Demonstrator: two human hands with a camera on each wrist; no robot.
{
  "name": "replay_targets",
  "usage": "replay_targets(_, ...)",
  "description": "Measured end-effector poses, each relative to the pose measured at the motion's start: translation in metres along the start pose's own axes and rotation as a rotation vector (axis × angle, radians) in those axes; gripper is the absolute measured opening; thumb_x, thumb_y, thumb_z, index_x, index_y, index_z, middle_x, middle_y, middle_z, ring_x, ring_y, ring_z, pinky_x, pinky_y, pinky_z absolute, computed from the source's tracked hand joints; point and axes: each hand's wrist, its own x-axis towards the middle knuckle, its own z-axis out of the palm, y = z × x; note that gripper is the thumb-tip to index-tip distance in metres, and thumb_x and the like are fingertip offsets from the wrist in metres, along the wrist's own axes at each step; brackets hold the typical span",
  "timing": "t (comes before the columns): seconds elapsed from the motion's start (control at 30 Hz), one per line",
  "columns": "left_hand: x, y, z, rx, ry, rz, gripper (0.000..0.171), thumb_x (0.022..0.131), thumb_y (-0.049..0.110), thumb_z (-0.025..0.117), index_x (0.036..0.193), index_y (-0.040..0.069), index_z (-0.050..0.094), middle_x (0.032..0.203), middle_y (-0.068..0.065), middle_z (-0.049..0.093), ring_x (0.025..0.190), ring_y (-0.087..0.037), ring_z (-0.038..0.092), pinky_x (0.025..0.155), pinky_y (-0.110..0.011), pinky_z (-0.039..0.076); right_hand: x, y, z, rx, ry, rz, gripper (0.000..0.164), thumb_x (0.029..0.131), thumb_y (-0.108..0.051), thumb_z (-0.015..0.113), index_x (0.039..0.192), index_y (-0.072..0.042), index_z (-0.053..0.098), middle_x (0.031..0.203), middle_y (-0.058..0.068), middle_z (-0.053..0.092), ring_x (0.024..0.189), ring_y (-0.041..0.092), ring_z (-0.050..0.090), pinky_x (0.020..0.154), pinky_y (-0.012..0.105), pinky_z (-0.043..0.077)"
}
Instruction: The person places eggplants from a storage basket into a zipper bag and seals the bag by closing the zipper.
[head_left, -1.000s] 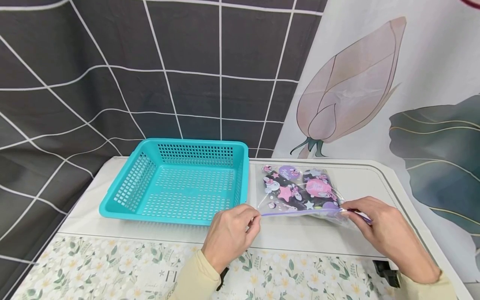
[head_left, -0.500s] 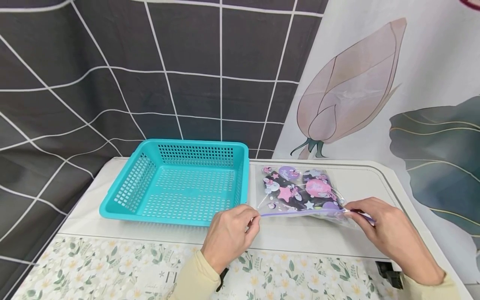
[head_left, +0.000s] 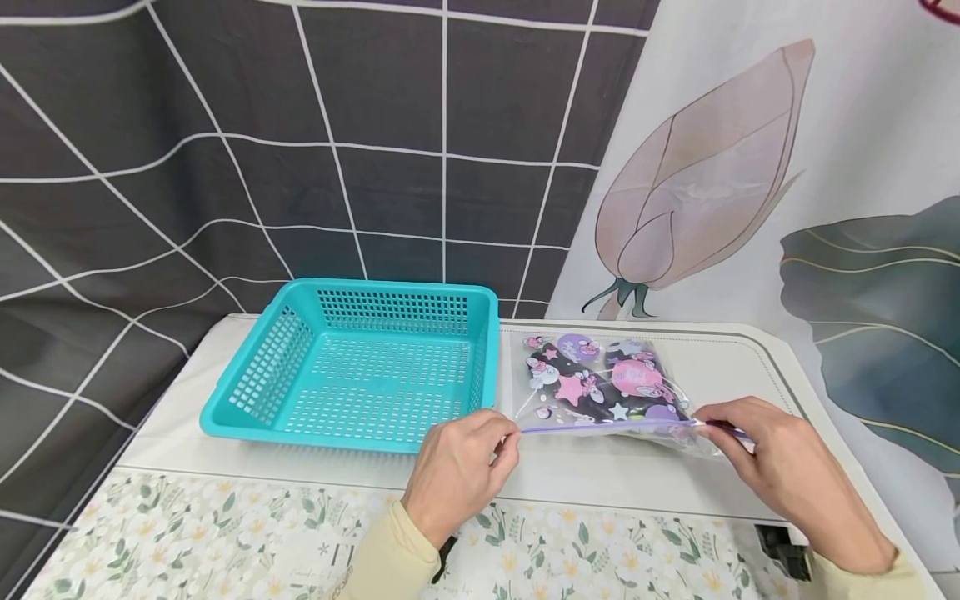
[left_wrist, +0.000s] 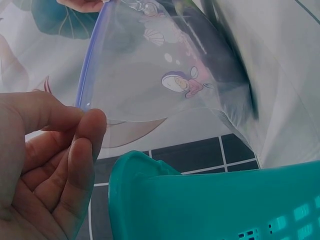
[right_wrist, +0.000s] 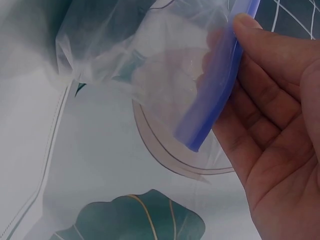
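Note:
A clear zip bag [head_left: 592, 383] printed with pink stars and cartoon figures lies on the table, something dark inside it. Its purple zip edge [head_left: 600, 427] faces me and is stretched between both hands. My left hand [head_left: 461, 467] pinches the left end of that edge between thumb and forefinger, as the left wrist view also shows. With thumb and fingers, my right hand [head_left: 787, 467] pinches the zip strip near its right end. In the right wrist view, the loose end of the purple strip [right_wrist: 200, 125] sticks out past the fingers of the right hand [right_wrist: 275, 90].
A turquoise plastic basket [head_left: 382, 383] with perforated sides stands just left of the bag, close to my left hand. Beneath my forearms a floral mat [head_left: 247, 533] covers the front of the table. A dark gridded curtain [head_left: 375, 100] hangs behind.
My right hand has slid slightly to the right along the zip edge. The left hand keeps its pinch at the left end, and the basket has not moved.

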Motion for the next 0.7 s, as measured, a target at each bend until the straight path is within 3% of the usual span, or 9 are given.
replay_targets(0.07, 0.0002, -0.0001, 0.0001, 0.002, 0.002, 0.001, 0.009, 0.083, 0.003, 0.071, 0.077, 0.009, 0.073, 0.079, 0.003, 0.071, 0.059, 0.0, 0.057, 0.053, -0.015, 0.046, -0.0003, 0.0007, -0.0001, 0.0, 0.002, 0.0, 0.023, 0.095, -0.035, 0.069, 0.092, -0.013, 0.076, 0.088, -0.003, 0.073, 0.077, 0.014, 0.064, 0.073, 0.018, 0.044)
replay_targets(0.17, 0.0005, -0.0005, 0.0, 0.006, 0.002, 0.002, 0.009, 0.083, 0.003, 0.071, 0.077, 0.01, 0.073, 0.079, 0.004, 0.07, 0.059, 0.0, 0.056, 0.053, -0.015, 0.046, -0.0009, 0.0014, -0.0004, -0.002, 0.001, 0.004, 0.02, 0.093, -0.033, 0.071, 0.092, -0.014, 0.076, 0.088, -0.004, 0.073, 0.077, 0.013, 0.064, 0.073, 0.018, 0.044)
replay_targets(0.27, 0.0006, -0.0007, -0.0005, 0.009, 0.002, 0.003, 0.009, 0.082, 0.003, 0.071, 0.077, 0.01, 0.072, 0.078, 0.004, 0.07, 0.059, -0.001, 0.056, 0.053, -0.015, 0.046, -0.0014, 0.0014, -0.0003, -0.006, -0.004, 0.009, 0.01, 0.087, -0.022, 0.077, 0.092, -0.014, 0.076, 0.088, -0.004, 0.073, 0.078, 0.014, 0.064, 0.074, 0.018, 0.044)
replay_targets(0.5, 0.0001, -0.0012, -0.0003, 0.01, 0.0, 0.005, 0.01, 0.084, 0.003, 0.07, 0.076, 0.009, 0.072, 0.078, 0.002, 0.071, 0.059, -0.002, 0.058, 0.052, -0.016, 0.047, -0.0022, 0.0027, -0.0006, -0.006, -0.005, 0.012, 0.011, 0.082, -0.016, 0.08, 0.092, -0.013, 0.076, 0.088, -0.003, 0.073, 0.078, 0.016, 0.065, 0.075, 0.018, 0.045)
replay_targets(0.7, 0.0006, -0.0014, -0.0006, 0.011, 0.004, 0.006, 0.011, 0.084, 0.003, 0.068, 0.077, 0.009, 0.073, 0.078, 0.002, 0.071, 0.06, -0.002, 0.059, 0.053, -0.017, 0.049, -0.0029, 0.0045, -0.0004, 0.008, 0.012, 0.014, 0.018, 0.091, -0.032, 0.074, 0.093, -0.014, 0.076, 0.087, -0.003, 0.073, 0.078, 0.017, 0.066, 0.075, 0.016, 0.044)
